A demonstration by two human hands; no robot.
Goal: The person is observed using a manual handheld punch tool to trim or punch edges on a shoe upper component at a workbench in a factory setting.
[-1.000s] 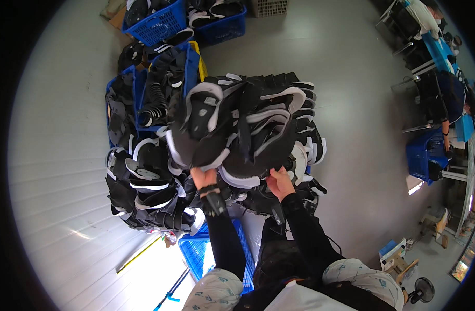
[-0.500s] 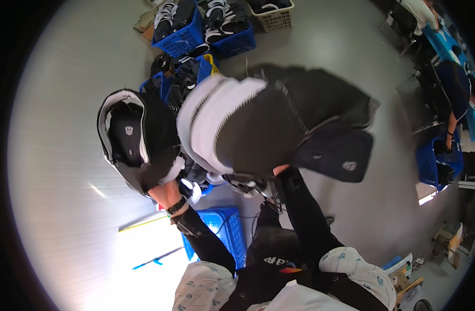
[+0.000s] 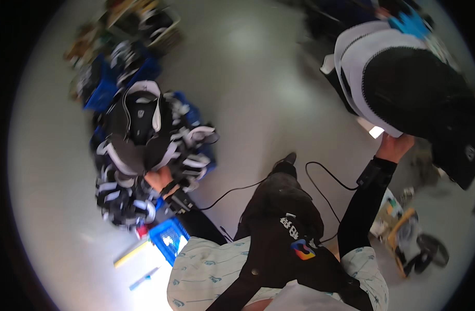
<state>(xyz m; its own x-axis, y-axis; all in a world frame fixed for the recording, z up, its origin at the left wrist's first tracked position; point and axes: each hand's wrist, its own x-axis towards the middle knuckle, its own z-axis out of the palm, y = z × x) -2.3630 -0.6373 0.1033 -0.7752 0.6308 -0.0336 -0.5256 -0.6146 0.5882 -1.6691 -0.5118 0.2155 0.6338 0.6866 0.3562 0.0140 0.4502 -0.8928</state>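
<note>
A factory or warehouse floor where footwear parts are sorted: a smooth, pale grey concrete floor (image 3: 258,88) stretches wide, and on the left a heap of black-and-white shoe uppers (image 3: 144,155) spills over stacked blue plastic crates (image 3: 167,239). More loaded blue crates (image 3: 139,70) stand at the far left. At the near right, a small yellow-framed cart (image 3: 403,243) sits on the bare floor.

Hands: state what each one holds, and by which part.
The left hand grips a black-and-white shoe upper by its lower end; the right hand holds another shoe upper by its bottom edge.
</note>
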